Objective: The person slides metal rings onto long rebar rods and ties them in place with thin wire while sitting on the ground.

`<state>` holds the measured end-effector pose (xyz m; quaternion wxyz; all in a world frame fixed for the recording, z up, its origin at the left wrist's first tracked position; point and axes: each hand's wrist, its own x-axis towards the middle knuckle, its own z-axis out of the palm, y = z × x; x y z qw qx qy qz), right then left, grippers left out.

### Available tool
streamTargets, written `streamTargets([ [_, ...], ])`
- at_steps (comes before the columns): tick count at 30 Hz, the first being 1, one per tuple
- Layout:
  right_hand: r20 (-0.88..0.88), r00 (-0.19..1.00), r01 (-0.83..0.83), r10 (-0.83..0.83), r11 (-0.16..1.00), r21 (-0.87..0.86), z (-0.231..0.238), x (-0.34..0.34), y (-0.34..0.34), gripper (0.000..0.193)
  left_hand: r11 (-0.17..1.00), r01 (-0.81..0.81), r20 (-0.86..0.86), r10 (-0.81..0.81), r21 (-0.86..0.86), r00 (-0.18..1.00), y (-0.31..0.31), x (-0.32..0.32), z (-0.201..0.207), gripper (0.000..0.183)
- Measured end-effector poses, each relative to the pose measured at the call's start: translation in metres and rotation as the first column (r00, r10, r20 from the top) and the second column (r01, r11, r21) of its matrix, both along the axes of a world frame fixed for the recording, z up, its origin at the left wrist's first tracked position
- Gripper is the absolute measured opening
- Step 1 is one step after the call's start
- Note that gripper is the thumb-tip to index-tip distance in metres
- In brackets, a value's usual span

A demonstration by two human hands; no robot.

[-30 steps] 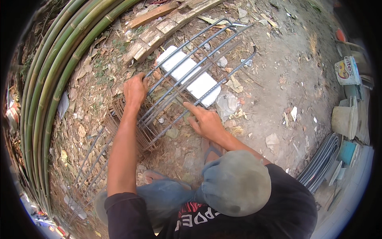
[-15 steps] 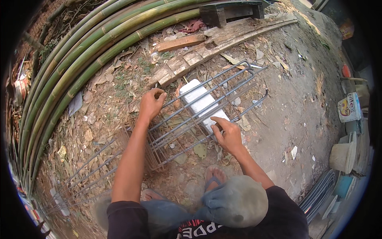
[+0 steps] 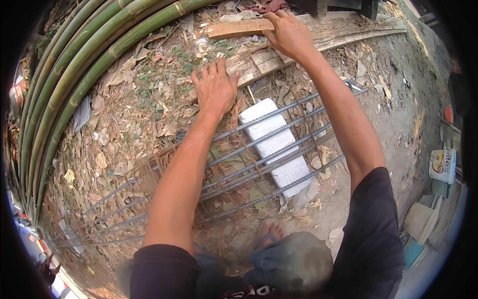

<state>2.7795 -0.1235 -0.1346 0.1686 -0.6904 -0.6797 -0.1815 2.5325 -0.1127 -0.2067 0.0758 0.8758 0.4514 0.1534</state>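
A person's two bare hands reach out over littered ground, set well apart. The right hand (image 3: 289,34) is closed around the right end of a short wooden block (image 3: 239,28), fingers over the top and thumb below (how firmly, I cannot tell). The left hand (image 3: 215,88) is spread, palm down, over the left end of a long, weathered plank (image 3: 269,62), holding nothing. The block lies near the plank's far edge, on the side away from the person.

Closer to the body, ribbed steel bars (image 3: 273,137) slant across a white block (image 3: 289,173) lying beneath them. Rusty wire frames (image 3: 149,172) bunch around the bars, partly hidden by the left forearm. A sandalled foot (image 3: 271,230) shows below. Green bamboo poles (image 3: 117,47) curve along the upper left; a white tub (image 3: 442,165) stands at the far right.
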Motion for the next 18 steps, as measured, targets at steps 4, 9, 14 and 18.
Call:
streamTargets([
  [4, 0.055, 0.988, 0.155, -0.145, 0.944, -0.293, -0.072, 0.045, 0.080, 0.051, 0.999, 0.022, -0.005, -0.022, 0.034, 1.000, -0.006, 0.013, -0.007, 0.059],
  [9, 0.096, 0.975, 0.223, -0.201, 0.896, -0.383, -0.084, 0.004, 0.120, 0.038, 0.998, -0.010, -0.036, 0.012, 0.055, 0.999, 0.003, 0.001, -0.012, 0.060],
  [14, 0.265, 0.963, 0.129, -0.049, 0.947, -0.294, -0.084, 0.014, 0.115, 0.032, 0.997, 0.013, -0.044, -0.010, 0.081, 0.999, 0.006, 0.000, -0.018, 0.061],
  [18, 0.137, 0.990, -0.030, 0.030, 1.000, -0.002, -0.028, 0.028, 0.093, 0.036, 0.994, 0.040, -0.068, -0.033, 0.106, 0.997, 0.008, -0.001, -0.024, 0.063],
])
